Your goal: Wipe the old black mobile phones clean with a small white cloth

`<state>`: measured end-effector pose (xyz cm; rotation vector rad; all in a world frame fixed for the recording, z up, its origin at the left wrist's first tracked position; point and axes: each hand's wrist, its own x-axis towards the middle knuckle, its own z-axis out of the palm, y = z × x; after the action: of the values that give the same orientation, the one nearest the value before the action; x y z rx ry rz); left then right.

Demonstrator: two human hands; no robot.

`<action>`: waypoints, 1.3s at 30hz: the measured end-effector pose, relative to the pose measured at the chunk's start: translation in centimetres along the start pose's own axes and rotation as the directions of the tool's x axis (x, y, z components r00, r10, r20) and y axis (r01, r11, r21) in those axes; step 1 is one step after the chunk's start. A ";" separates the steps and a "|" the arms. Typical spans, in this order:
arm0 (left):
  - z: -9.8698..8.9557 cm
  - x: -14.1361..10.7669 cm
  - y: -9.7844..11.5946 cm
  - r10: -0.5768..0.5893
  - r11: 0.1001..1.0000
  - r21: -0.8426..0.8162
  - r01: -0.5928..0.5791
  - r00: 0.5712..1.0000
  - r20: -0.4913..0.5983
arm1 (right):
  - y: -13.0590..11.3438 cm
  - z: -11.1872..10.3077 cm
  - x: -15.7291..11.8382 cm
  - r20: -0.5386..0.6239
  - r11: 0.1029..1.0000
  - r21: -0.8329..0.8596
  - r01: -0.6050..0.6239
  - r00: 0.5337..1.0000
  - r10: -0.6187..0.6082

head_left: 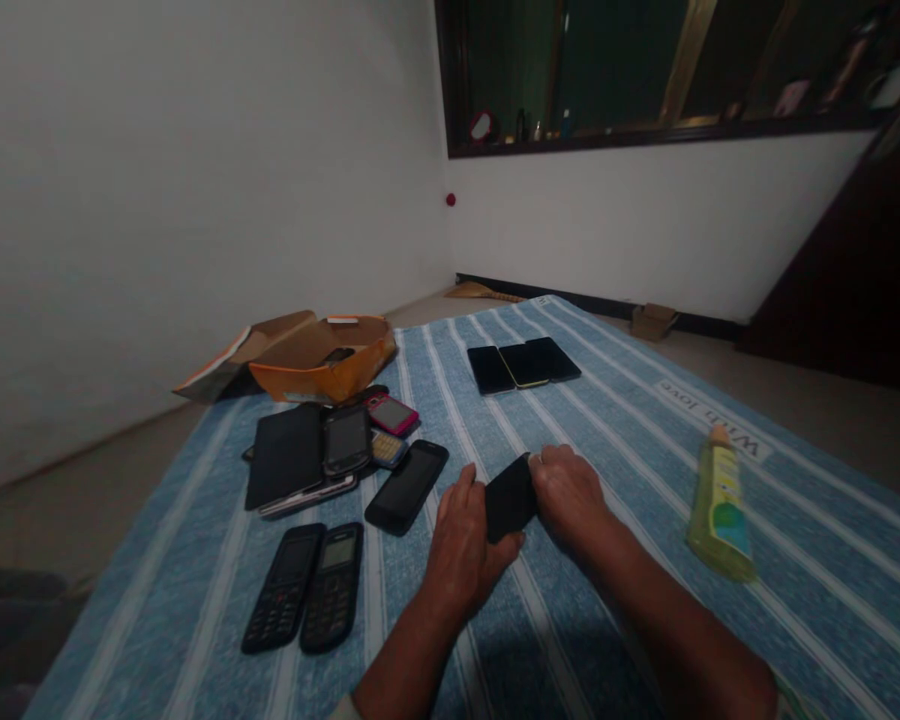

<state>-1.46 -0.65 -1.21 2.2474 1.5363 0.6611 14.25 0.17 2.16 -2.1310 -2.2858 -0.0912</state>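
A black phone (510, 498) is held tilted between my two hands, above the blue striped cloth. My left hand (465, 545) grips its left side and lower edge, thumb along the bottom. At the upper right corner, the fingers of my right hand (566, 490) are curled against it. Just left of my left hand lies a black touchscreen phone (407, 487). Two keypad phones (285, 588) rest side by side nearer the front left. Behind them is a pile with a dark flat device (285, 455), a slider-like phone (347, 440) and a pink phone (392, 413).
An open orange cardboard box (322, 380) stands at the back left. Three dark phones (525, 364) lie in a row toward the far end. A yellow-green bottle (722, 515) lies at right on the striped cloth (645, 440).
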 end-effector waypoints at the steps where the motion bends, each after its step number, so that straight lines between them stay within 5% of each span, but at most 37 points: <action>1: 0.0 0.0 0.0 -0.004 1.000 0.002 0.004 1.000 0.003 | 0.0 0.0 -0.1 0.002 1.000 -0.002 0.004 1.000 -0.004; 39: 0.2 -0.1 -0.3 -0.004 1.000 0.000 0.004 1.000 0.000 | -0.1 0.0 -0.3 0.004 1.000 -0.006 0.028 1.000 -0.028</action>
<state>-1.61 -0.61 -1.50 2.2434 1.5404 0.6602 14.18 -0.15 2.17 -2.1045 -2.3201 -0.0947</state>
